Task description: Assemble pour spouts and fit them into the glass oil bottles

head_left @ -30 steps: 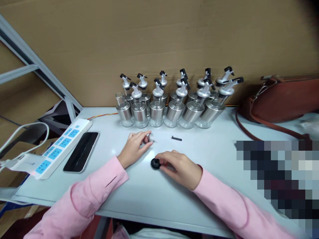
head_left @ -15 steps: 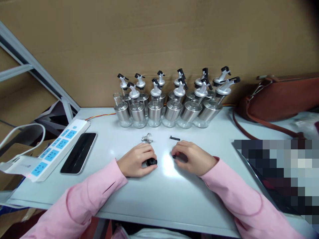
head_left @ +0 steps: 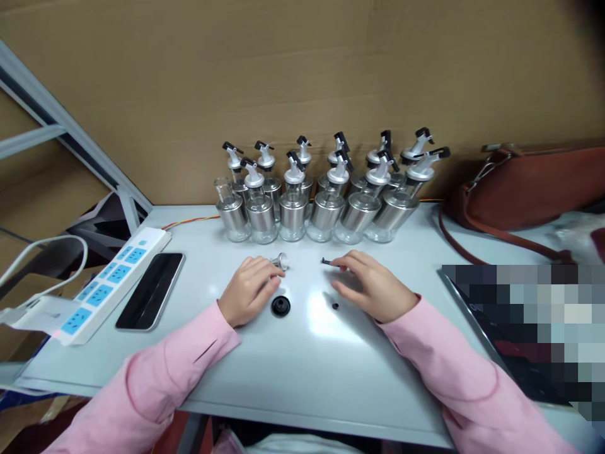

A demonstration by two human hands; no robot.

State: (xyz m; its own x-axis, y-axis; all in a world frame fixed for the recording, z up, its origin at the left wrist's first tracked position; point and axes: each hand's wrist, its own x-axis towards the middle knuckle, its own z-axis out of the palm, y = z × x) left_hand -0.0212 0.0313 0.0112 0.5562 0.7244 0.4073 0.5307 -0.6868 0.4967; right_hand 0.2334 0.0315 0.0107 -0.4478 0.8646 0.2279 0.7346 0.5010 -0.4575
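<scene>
"Taking the round black cap [head_left: 280, 306] as the dial's centre, what is entered for your left hand [head_left: 250, 287]?"

"Item one: left hand, ten o'clock. Fingers together, curving over the silver spout [head_left: 283, 261] at twelve; thumb near your forefinger, a narrow gap. Whether they grip the spout, cannot tell."

"And your right hand [head_left: 373, 285]?"

"Item two: right hand, toward three. Fingertips on the thin black strip [head_left: 326, 261], which lies between one and two; thumb well apart from your forefinger. Near that thumb, a small black piece [head_left: 335, 306], three o'clock, on the tabletop [head_left: 265, 378]."

"The cap itself?"

"Item three: lying flat, just beside your left hand, apart from it."

"Remainder of your bench?"

"Bottles [head_left: 293, 217], steel and glass, two rows, eleven to two o'clock; the front one at the nine-o'clock end shows its glass neck. Phone [head_left: 150, 292], nine o'clock, dark screen up. Power strip [head_left: 109, 285], white, blue sockets, just beyond the phone. Bag [head_left: 534, 189], red-brown, strapped, two o'clock."
</scene>
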